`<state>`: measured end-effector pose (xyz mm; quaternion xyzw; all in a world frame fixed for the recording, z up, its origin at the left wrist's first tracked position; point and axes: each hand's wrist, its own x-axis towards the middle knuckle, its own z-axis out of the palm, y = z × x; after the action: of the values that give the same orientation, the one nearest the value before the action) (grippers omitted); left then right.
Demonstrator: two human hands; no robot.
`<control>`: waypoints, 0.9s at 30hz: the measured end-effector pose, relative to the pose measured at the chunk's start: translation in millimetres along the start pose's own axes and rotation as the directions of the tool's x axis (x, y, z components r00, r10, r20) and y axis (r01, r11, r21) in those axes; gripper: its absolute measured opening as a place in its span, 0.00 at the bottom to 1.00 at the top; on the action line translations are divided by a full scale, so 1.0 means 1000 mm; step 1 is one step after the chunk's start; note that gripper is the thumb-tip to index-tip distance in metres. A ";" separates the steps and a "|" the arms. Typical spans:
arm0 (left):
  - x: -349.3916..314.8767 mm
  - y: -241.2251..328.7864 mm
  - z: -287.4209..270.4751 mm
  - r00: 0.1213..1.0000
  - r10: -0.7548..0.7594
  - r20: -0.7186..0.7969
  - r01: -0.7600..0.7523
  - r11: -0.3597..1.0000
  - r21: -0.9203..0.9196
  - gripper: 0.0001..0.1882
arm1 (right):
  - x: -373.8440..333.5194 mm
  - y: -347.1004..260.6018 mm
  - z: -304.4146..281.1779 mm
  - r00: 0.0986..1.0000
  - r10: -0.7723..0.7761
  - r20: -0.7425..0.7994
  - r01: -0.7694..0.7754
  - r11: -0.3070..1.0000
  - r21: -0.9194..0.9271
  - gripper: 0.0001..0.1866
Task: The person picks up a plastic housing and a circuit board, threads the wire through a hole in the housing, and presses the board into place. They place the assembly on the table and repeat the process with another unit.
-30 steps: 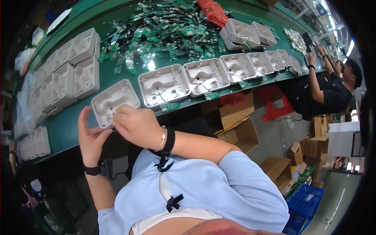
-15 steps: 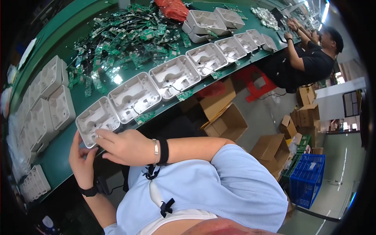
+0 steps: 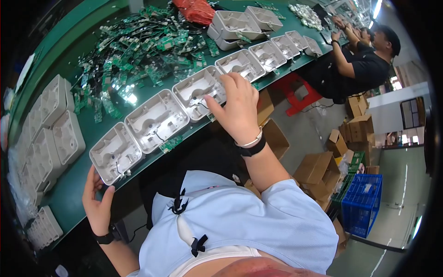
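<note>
A row of white plastic housings runs along the green workbench. My left hand (image 3: pixel 98 203) holds the near left corner of the end housing (image 3: pixel 110 147), its thumb in front and its fingers at the side. Inside that housing, a short dark wire leads to a small part (image 3: pixel 124 173) at the near edge. My right hand (image 3: pixel 240 108) is over the third housing (image 3: pixel 191 90), thumb and fingers apart, covering its right end. Whether the fingertips touch it I cannot tell. Between these stands the second housing (image 3: pixel 157 115), with a green circuit board (image 3: pixel 170 144) hanging at its front on a wire.
Behind the row lies a large heap of green circuit boards with black wires (image 3: pixel 143 51). Stacked housings (image 3: pixel 50 134) stand at the left, more (image 3: pixel 237 25) at the back. A red stool (image 3: pixel 297 94), cardboard boxes (image 3: pixel 316 173) and a blue crate (image 3: pixel 362 203) are right; a person (image 3: pixel 364 64) works further along.
My right hand has left the end housing and moved right to the third one, its fingers spreading. My left hand stays at the end housing's corner. The small part at its edge is now uncovered.
</note>
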<state>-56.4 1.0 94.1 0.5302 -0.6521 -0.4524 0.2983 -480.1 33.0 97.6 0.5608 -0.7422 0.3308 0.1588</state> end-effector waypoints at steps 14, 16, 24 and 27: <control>0.006 0.010 0.010 0.991 -0.097 0.091 0.115 0.969 -0.220 0.38 | 0.012 0.051 0.007 0.998 0.058 0.016 -0.058 0.998 0.015 0.09; 0.008 0.011 0.014 0.985 -0.094 0.144 0.127 0.962 -0.242 0.38 | 0.015 0.057 0.008 0.999 0.053 0.011 -0.053 0.999 -0.002 0.09; 0.012 0.017 0.025 0.978 -0.073 0.194 0.118 0.965 -0.232 0.38 | 0.024 0.078 0.004 0.999 0.044 -0.025 -0.044 0.999 0.006 0.07; 0.010 0.017 0.030 0.981 -0.068 0.184 0.105 0.974 -0.201 0.38 | 0.030 0.096 -0.003 0.981 0.060 -0.186 -0.013 0.969 0.247 0.07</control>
<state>-92.3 -0.4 96.7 0.4817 -0.6007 -0.5763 0.2737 -580.3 28.1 88.0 0.5278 -0.6872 0.4751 0.1533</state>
